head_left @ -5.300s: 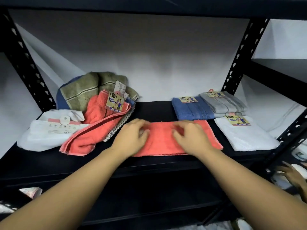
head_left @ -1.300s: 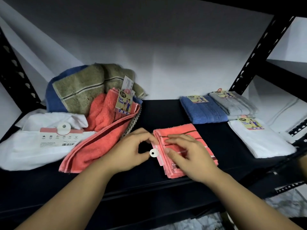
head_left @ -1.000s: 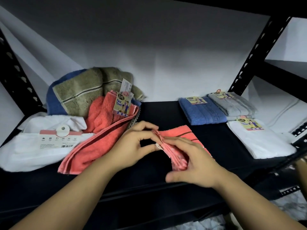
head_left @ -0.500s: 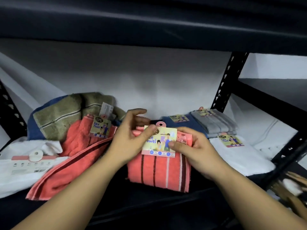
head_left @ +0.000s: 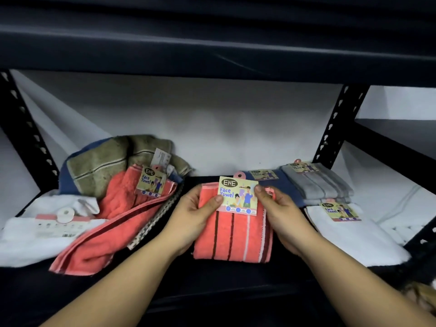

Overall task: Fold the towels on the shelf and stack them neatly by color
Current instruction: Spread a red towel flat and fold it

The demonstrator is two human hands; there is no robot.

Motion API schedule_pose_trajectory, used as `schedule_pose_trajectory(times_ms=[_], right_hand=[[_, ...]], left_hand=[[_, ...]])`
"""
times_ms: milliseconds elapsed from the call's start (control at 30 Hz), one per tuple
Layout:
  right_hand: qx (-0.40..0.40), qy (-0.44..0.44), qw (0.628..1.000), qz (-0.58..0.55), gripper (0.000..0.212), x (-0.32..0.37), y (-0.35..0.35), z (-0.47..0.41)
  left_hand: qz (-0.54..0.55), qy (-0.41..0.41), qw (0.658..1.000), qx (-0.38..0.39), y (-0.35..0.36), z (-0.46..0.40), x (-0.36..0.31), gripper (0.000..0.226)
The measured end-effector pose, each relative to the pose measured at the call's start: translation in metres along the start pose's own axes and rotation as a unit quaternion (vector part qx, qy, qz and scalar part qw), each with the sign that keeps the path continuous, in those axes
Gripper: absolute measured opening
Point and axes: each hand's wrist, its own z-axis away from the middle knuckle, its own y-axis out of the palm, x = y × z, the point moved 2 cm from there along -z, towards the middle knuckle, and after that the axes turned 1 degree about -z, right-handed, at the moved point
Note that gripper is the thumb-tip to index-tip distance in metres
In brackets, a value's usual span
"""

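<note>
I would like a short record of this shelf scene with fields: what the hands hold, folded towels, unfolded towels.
held item: folded coral towel with a paper tag at its top
left hand: grips the towel's left edge, thumb on the tag
right hand: grips the right edge, fingertip on the tag
folded towels: blue towel, grey towel, white towel, all on the right
unfolded pile, left: loose coral towel, olive towel, white packaged towel
surface: black shelf
</note>
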Motion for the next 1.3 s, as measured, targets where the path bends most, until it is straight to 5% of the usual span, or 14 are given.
schedule_pose_trajectory(times_ms=[333,433,567,733,867,967,1133,1300], right_hand=[[-0.027,0.008,0.997,0.078,0.020,-0.023,-0.003,-0.013],[-0.062,-0.002,0.991,0.116,0.029,-0.028,-0.003,-0.022],[-0.042,-0.001,0.986,0.158,0.056,-0.033,-0.005,-0.033],[-0.023,-0.054,0.964,0.258,0.047,-0.037,-0.005,-0.033],[-0.102,-0.135,0.920,0.352,0.024,-0.036,-0.015,-0.031],[-0.131,-0.182,0.866,0.447,0.025,-0.036,-0.029,-0.038],[-0.097,-0.160,0.824,0.534,0.041,-0.052,-0.048,-0.055],[-0.071,-0.144,0.801,0.577,0.047,-0.063,-0.051,-0.059]], left_hand=[[-0.175,-0.033,0.971,-0.162,-0.030,-0.022,0.019,0.028],[-0.206,-0.073,0.964,-0.153,-0.042,-0.028,0.019,0.013],[-0.289,-0.063,0.946,-0.129,-0.057,-0.033,0.016,0.031],[-0.445,-0.022,0.889,-0.109,-0.059,-0.034,0.016,0.067],[-0.541,0.064,0.838,-0.040,-0.042,-0.019,0.018,0.052],[-0.582,0.102,0.806,0.032,-0.017,-0.010,0.016,0.052],[-0.719,0.059,0.674,0.156,0.021,-0.013,0.035,0.078],[-0.744,0.028,0.648,0.157,0.012,-0.035,0.051,0.079]])
